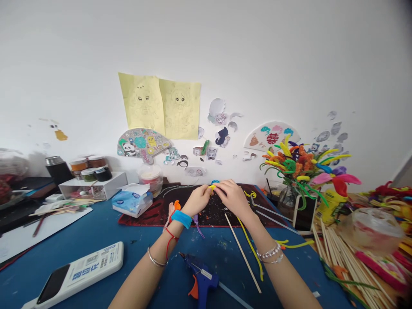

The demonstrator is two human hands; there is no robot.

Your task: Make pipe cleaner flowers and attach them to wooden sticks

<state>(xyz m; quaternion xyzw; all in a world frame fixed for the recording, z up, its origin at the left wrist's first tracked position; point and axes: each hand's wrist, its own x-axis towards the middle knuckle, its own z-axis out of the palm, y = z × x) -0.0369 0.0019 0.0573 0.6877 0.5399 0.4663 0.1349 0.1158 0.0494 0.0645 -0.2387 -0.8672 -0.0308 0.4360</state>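
Note:
My left hand [198, 200] and my right hand [234, 198] meet above the dark mat [141, 219]. Both sets of fingers are closed on a yellow pipe cleaner [212, 187], of which only a small bit shows between them. A longer yellow pipe cleaner [249, 244] lies below my right hand; whether it joins the held bit is hidden. Beside it rests a thin wooden stick [243, 253]. A blue glue gun [202, 277] with an orange trigger lies between my forearms. Orange and purple pipe-cleaner pieces [197, 224] are near my left wrist.
A tissue pack [131, 201] and a white handheld device [86, 270] are on the left. On the right stand a vase of pipe-cleaner flowers [292, 171], a propped phone [303, 213], a yellow bottle [331, 206] and many wooden sticks [347, 257]. The wall rises behind.

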